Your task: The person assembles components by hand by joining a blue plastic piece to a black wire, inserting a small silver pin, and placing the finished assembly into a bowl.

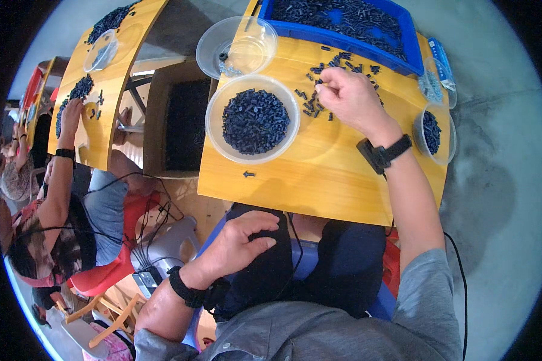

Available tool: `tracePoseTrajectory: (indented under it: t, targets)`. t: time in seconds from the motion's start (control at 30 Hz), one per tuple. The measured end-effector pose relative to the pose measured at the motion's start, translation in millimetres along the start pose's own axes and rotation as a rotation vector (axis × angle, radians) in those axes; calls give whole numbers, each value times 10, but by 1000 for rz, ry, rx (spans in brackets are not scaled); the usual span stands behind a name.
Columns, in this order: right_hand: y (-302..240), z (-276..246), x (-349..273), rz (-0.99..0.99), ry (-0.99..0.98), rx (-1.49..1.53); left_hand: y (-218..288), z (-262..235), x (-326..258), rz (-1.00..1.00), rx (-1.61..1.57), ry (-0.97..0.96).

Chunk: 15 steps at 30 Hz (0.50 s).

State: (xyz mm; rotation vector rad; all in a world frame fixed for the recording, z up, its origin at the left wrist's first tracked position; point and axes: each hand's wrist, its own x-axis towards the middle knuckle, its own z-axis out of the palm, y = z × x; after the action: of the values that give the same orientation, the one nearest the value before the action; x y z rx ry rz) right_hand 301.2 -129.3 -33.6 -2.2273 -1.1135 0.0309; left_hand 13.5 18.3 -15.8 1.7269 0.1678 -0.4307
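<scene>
Table [319,180] glossy wood; bowl [223,144] clear plastic; small parts [254,120] matt black plastic.

So the small black plastic parts [337,66] are scattered loose on the yellow wooden worktop [319,174], just below the blue bin. A few sit bunched together, and one stray piece [249,174] lies off alone near the front edge.

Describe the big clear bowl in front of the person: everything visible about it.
The bowl is round, shallow and clear, plastic by its look, with a thin rolled rim. It sits upright on the yellow wooden table, near its left edge, and holds a heap of small dark blue-black parts piled in its middle. A smaller clear bowl lies just behind it; I cannot tell whether they touch. Neither hand touches it: the right hand works at loose parts to its right.
</scene>
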Motion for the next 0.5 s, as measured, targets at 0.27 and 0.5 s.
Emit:
tracePoseTrajectory:
  t: [0.27,0.5]
  targets:
    - [-619,-160,-704,585,-228,1557,-5,107,-76,128,-422,330]
    - [-1074,-87,-1190,671,-471,1886,237,195,-60,374,-199,446]
